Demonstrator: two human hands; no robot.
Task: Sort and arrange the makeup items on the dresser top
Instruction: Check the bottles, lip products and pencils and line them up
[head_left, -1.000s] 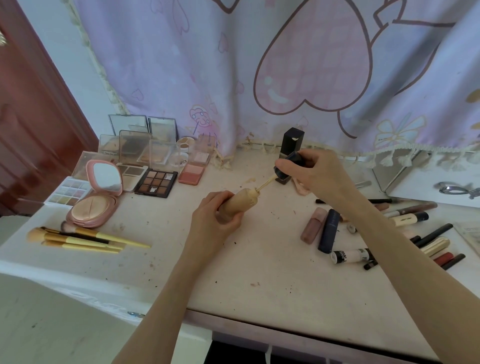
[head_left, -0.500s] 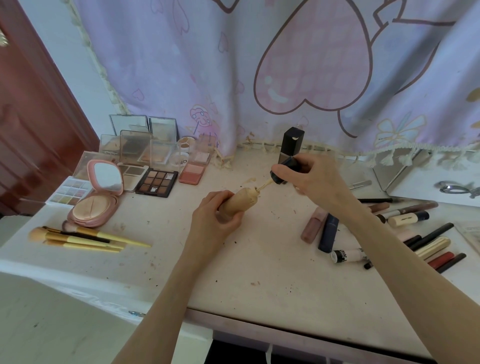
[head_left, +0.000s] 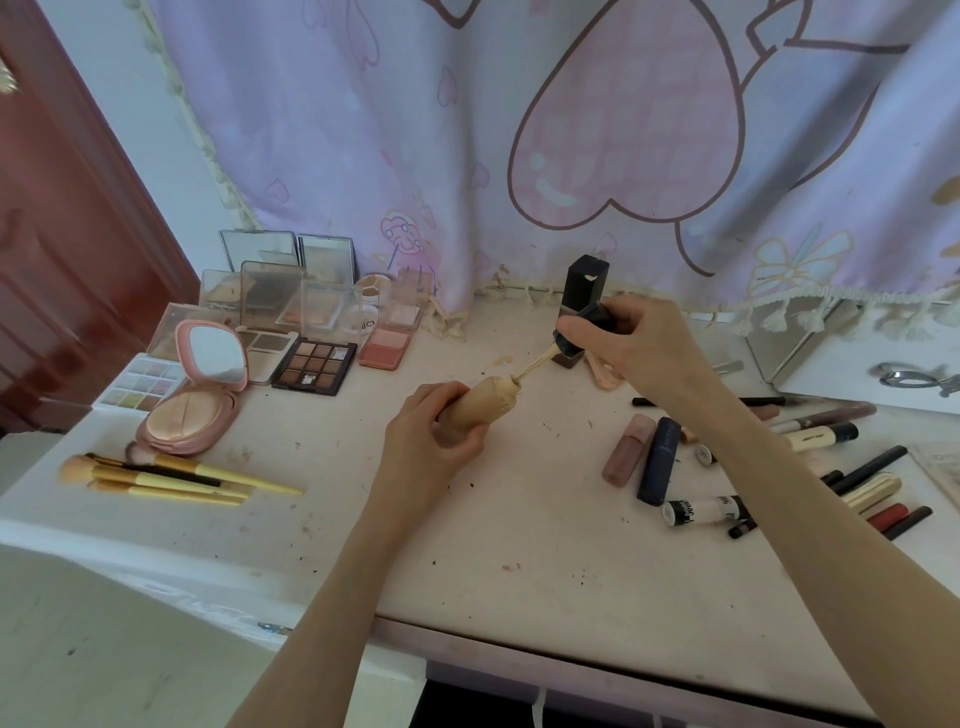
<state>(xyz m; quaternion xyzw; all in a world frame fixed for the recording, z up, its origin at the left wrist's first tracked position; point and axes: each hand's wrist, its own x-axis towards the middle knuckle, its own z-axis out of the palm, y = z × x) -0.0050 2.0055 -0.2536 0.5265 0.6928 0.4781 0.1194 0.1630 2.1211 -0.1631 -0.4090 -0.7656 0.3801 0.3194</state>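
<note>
My left hand (head_left: 434, 434) grips a beige foundation bottle (head_left: 483, 401), tilted with its neck toward the upper right. My right hand (head_left: 641, 340) pinches the bottle's black cap (head_left: 589, 325); the cap's thin wand (head_left: 535, 364) reaches down into the bottle's neck. A tall black bottle (head_left: 584, 286) stands just behind my right hand. Palettes (head_left: 314, 364) and a pink compact (head_left: 200, 395) sit at the left. Lip tubes and pencils (head_left: 665, 460) lie scattered on the right of the dresser top (head_left: 519, 545).
Yellow-handled brushes (head_left: 171, 475) lie near the left front edge. A curtain (head_left: 571, 130) hangs along the back. A mirrored box (head_left: 810, 343) with a metal eyelash curler (head_left: 914, 376) stands at the far right. A smear of foundation (head_left: 498, 362) marks the surface.
My right hand has moved the cap a little left and lower, and the wand now sits deeper in the bottle's neck. My left hand has kept the bottle still.
</note>
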